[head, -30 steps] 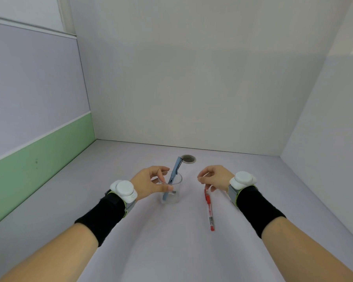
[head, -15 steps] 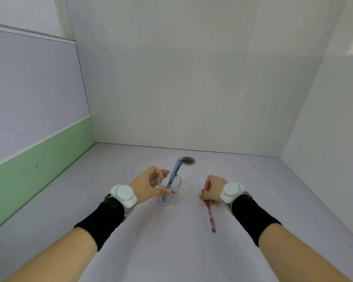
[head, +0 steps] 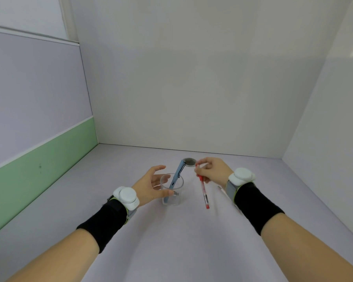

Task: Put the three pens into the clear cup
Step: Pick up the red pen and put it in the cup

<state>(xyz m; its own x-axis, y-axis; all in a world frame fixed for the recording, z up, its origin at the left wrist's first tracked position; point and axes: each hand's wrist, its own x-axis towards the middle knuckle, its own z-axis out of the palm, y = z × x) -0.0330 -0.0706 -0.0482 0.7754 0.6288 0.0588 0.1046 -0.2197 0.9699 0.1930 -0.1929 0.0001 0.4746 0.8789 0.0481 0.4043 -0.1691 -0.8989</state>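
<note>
Pinching the red pen [head: 203, 187] by its top, the right hand [head: 214, 169] should swing its hanging tip leftward over the clear cup [head: 172, 190], steadied by the left hand's [head: 151, 185] loosely open fingers [head: 168, 192].

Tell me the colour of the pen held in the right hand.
Red, with a clear barrel section: the red pen, seen in the head view.

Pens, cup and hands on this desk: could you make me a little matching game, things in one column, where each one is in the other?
Things
1. blue pen
2. red pen
3. left hand
4. clear cup

Places
A. standing on the desk
B. pinched in the right hand, lifted
C. leaning inside the cup
D. cupped beside the cup, thumb at its wall

Pairs: 1-C, 2-B, 3-D, 4-A
</note>
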